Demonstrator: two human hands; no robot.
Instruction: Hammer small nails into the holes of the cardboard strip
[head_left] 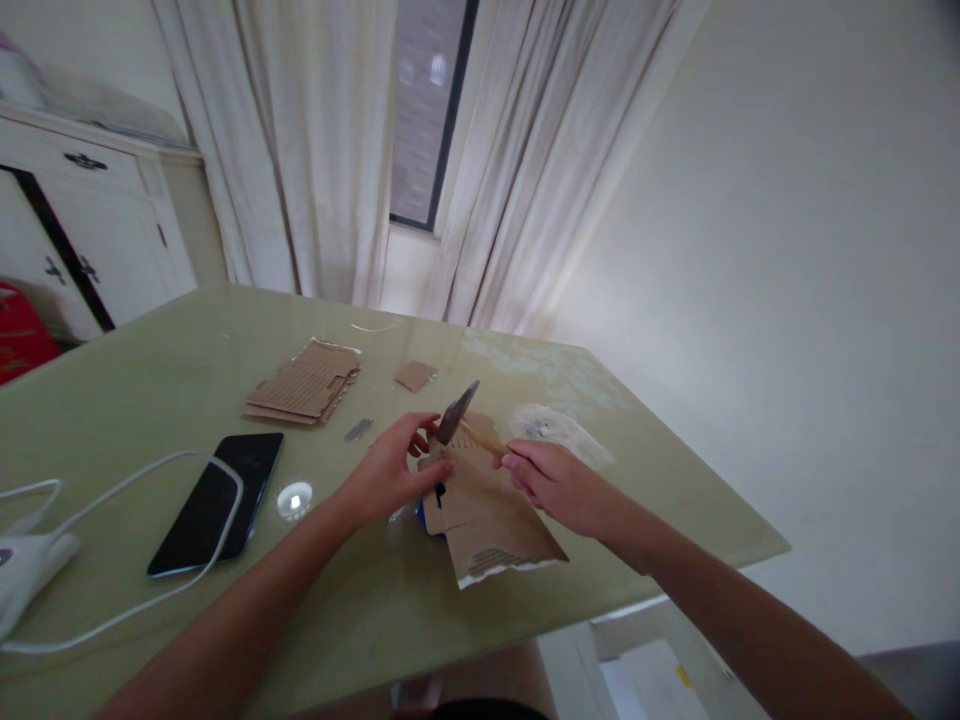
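The cardboard stack [304, 384] already lies beyond the brown sheet [499, 515], which seems unfinished: right hand [556, 482] grasps a tool [457, 413] over it; of left hand [390, 468], the grip I cannot tell

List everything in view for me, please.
Cardboard sheet: one, brown, lower centre
Hammer: one, dark head, brown handle, above sheet
Hidden item: one, blue, under sheet
Phone: one, black, left
Cardboard stack: one, brown, beyond phone
Cardboard square: one, brown, beyond hammer
Strips: count unclear, grey, near stack
Cable: count unclear, white, across phone
Device: one, white, left edge
Round item: one, clear, beside phone
Plastic bag: one, clear, right of hammer
Table: one, pale green, centre
Curtains: two, whitish, back
Window: one, dark-framed, between curtains
Cabinet: one, white, back left
Red item: one, left edge
Wall: one, white, right
Left hand: one, bare, at sheet's edge
Right hand: one, bare, gripping hammer
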